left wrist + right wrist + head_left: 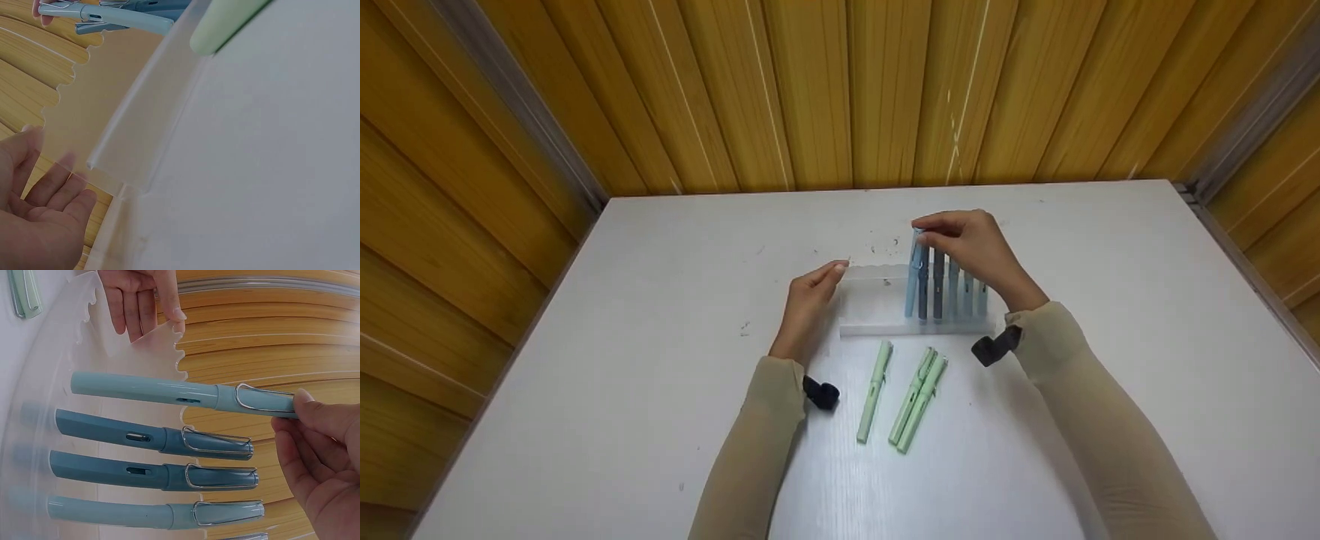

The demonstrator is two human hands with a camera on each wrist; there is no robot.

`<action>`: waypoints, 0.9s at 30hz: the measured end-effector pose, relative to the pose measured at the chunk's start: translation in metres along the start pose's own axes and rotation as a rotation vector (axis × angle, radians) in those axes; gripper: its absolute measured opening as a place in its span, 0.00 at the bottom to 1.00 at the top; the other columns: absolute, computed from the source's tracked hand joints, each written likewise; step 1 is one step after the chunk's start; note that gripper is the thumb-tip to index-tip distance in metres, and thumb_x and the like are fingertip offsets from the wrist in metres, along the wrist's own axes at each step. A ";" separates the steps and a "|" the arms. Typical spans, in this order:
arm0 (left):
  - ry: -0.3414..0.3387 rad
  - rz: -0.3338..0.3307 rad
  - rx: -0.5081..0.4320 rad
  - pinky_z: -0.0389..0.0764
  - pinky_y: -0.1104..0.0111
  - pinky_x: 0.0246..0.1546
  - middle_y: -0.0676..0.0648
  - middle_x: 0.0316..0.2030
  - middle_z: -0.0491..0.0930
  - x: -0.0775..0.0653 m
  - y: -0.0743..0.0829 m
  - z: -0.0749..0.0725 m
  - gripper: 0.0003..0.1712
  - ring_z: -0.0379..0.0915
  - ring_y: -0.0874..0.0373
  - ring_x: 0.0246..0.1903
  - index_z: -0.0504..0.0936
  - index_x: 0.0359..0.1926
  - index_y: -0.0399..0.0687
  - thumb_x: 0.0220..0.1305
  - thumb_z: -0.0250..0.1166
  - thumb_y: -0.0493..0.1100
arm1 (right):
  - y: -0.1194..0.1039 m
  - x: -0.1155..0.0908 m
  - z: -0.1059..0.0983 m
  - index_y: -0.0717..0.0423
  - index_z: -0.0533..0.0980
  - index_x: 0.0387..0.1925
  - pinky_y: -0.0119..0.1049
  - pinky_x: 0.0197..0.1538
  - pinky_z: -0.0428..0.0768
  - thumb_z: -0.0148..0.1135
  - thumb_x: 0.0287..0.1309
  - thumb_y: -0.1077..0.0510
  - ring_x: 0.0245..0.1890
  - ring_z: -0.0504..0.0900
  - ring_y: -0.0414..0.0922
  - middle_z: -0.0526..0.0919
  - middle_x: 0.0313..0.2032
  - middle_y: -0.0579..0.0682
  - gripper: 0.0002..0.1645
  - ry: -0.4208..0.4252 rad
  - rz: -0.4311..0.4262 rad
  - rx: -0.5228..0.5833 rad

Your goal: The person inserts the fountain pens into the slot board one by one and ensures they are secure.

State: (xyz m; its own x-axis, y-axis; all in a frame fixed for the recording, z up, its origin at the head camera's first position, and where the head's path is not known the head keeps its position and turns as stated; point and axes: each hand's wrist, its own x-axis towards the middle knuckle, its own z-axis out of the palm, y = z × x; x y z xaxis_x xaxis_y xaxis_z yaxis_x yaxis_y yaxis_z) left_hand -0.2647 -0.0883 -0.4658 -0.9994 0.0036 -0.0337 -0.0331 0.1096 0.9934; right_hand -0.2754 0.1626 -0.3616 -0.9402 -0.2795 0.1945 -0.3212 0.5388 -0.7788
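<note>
While the left hand holds the rack, the right hand pinches a blue pen that tilting could topple.

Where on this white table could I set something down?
The tabletop is largely bare left of the left arm and right of the right arm. It's crowded between them: the clear rack, its blue pens, three green pens.

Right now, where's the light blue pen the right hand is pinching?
In the head view, the light blue pen is right of centre at the clear rack, leftmost in the row, beside a dark blue pen.
</note>
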 end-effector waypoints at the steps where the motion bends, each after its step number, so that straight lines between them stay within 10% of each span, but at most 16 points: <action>1: -0.001 0.001 0.004 0.67 0.61 0.67 0.55 0.60 0.77 0.000 0.000 0.000 0.22 0.67 0.58 0.65 0.81 0.55 0.59 0.65 0.60 0.60 | 0.001 0.000 0.000 0.52 0.81 0.51 0.26 0.47 0.81 0.63 0.62 0.56 0.45 0.82 0.43 0.85 0.49 0.51 0.16 0.000 0.001 -0.004; 27: 0.000 -0.001 -0.015 0.66 0.62 0.68 0.53 0.61 0.76 0.003 0.001 0.001 0.23 0.66 0.57 0.66 0.80 0.57 0.54 0.66 0.60 0.57 | 0.004 0.003 0.013 0.53 0.82 0.51 0.38 0.49 0.82 0.64 0.60 0.59 0.45 0.81 0.45 0.84 0.50 0.52 0.16 -0.003 -0.018 -0.071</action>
State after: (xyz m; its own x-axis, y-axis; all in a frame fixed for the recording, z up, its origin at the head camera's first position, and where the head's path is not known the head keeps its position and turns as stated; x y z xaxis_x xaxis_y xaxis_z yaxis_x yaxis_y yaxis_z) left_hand -0.2680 -0.0876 -0.4651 -0.9994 0.0037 -0.0351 -0.0346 0.0945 0.9949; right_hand -0.2786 0.1539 -0.3721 -0.9340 -0.2918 0.2060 -0.3451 0.5887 -0.7310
